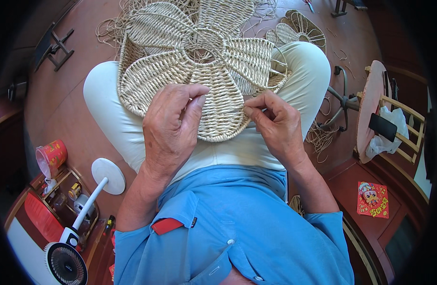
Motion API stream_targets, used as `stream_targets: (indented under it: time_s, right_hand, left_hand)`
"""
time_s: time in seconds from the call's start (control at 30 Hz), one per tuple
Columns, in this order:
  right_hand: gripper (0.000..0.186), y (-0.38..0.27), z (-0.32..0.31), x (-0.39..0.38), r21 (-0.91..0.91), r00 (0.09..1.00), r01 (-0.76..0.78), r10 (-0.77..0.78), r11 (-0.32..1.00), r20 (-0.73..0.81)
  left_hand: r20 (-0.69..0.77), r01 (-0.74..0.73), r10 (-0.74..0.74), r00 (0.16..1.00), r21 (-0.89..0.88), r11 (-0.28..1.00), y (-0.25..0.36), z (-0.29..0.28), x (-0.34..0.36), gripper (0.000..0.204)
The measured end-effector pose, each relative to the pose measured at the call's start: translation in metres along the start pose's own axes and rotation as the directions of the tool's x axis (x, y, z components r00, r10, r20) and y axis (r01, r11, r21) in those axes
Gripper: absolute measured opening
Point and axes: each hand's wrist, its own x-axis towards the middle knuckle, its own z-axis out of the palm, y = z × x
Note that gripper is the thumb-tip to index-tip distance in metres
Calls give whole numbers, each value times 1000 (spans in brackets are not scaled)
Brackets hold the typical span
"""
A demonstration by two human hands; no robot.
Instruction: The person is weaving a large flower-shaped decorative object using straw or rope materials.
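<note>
A flower-shaped basket (211, 102) woven from pale straw cord rests on my lap, its petals spread around a round, ring-edged centre. My left hand (173, 123) is over the near petals, thumb and index fingertips drawn close together in a pinch. Whatever lies between those tips, perhaps a thin strand, is too small to make out. At the right rim of the nearest petal, my right hand (277, 124) pinches the woven edge between thumb and index finger. Its other fingers are curled in.
Loose straw cord (321, 140) lies on the reddish floor, with more beyond the basket. Another woven flower piece (299, 31) sits at the far right. A round-topped stool (370, 111) carries a dark phone (382, 128) and plastic bag. A white fan (66, 262) stands at lower left.
</note>
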Motion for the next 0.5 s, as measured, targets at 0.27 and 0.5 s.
stream_targets:
  time_s: [0.27,0.5]
  right_hand:
    - [41,-18,-10,14,126,956,-231,201,965,215]
    - [59,-4,-14,22,195,909,-274,188,942,372]
  left_hand:
    - [112,-202,192,975,82,976,-2,10,-2,16]
    - [272,-330,263,926,242,912,6,23,-6,23]
